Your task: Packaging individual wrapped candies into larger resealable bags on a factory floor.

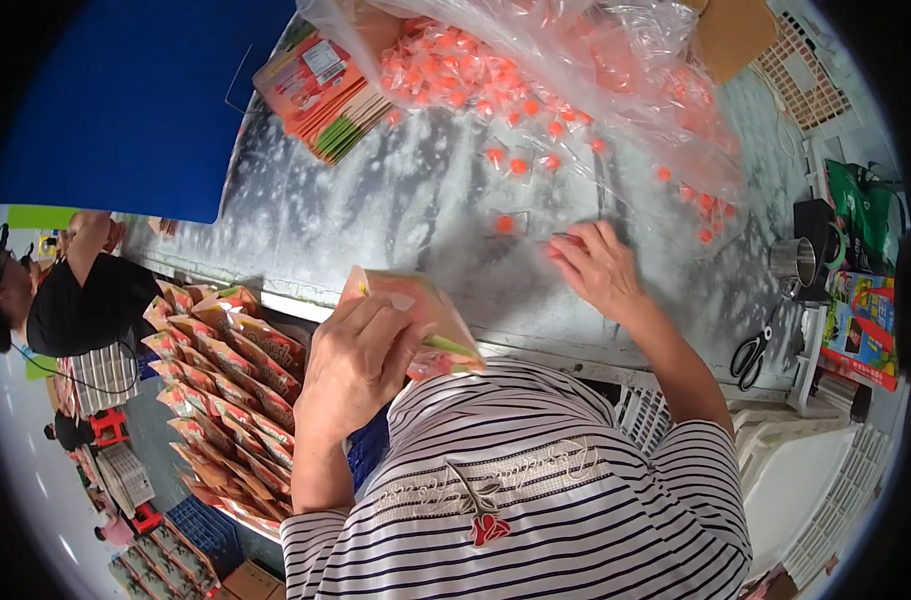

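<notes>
My left hand (pixel 353 358) is closed on the upper edge of an orange-and-pink printed pouch (pixel 435 318) with a green patch, in front of my chest at the table's near edge. Over the table, my right hand (pixel 597 268) has its fingers drawn together; whatever is between the fingertips, if anything, I cannot make out. Just left of those fingertips lies a small clear packet with a round orange-red piece (pixel 505 224) in it. Several similar small packets (pixel 520 163) are scattered farther back, in front of a large heap (pixel 455 65).
A clear plastic sheet (pixel 645 90) partly covers the heap. Flat pouches (pixel 325 100) are stacked at the back left. Rows of filled pouches (pixel 230 370) stand at my left. Black scissors (pixel 750 358) and a metal cup (pixel 792 262) are at right. Another person (pixel 85 290) is at far left.
</notes>
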Available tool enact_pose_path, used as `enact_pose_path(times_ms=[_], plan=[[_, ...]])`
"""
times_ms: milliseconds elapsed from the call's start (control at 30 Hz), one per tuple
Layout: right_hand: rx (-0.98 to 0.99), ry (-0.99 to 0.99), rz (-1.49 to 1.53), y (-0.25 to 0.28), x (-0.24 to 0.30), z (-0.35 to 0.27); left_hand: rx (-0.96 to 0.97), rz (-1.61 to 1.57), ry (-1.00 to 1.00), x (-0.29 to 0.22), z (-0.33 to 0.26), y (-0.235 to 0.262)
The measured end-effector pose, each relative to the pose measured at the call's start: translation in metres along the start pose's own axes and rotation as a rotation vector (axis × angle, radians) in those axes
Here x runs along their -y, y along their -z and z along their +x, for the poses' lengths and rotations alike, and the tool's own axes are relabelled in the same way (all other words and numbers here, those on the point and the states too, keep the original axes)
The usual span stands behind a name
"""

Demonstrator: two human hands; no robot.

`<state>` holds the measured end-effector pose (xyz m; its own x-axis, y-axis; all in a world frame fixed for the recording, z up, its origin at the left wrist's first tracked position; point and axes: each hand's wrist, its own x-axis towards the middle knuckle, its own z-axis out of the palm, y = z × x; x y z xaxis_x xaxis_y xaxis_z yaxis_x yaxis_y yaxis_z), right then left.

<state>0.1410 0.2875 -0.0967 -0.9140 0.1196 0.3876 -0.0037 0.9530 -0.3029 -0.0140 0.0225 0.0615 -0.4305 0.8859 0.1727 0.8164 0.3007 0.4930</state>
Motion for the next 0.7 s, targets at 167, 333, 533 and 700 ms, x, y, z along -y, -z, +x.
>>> enact_pose_path(times_ms=[167, 333, 533, 700], plan=[[-0.188, -0.475, 0.462, -0.001, -0.010, 0.000, -0.073, -0.126, -0.084, -0.004, 0.014, -0.006], [0.066, -0.924, 1.222, 0.066, 0.042, 0.047, 0.065, -0.256, -0.029, -0.007, 0.022, -0.008], [0.217, -0.253, 0.739, 0.081, 0.090, 0.081, 0.101, -0.222, -0.083, -0.013, 0.025, -0.014], [0.160, -0.454, 1.069, 0.087, 0.099, 0.099, 0.105, -0.192, -0.118, -0.015, 0.024, -0.015]])
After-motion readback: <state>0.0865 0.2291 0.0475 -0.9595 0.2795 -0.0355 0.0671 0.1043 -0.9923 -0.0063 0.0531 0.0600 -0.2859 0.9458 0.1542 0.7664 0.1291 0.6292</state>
